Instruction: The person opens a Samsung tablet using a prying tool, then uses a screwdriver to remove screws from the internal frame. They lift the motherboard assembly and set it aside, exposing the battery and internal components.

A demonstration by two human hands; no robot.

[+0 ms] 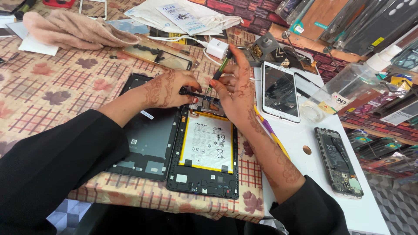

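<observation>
An opened black tablet [204, 150] lies on the patterned tablecloth, its white battery with yellow edges showing. My right hand [237, 89] holds a green-handled screwdriver [220, 72], tip down at the tablet's top end. My left hand [172, 89] pinches a small black part [187, 91] right beside the screwdriver tip. The tablet's removed black back cover [146, 139] lies to the left, partly under my left forearm.
A white phone with a dark screen [281, 91] and an opened phone [338, 162] lie on the white surface at right. A clear bottle [344, 85], a white charger [216, 48], a phone frame [159, 55], a beige cloth [74, 30] and packaged parts surround them.
</observation>
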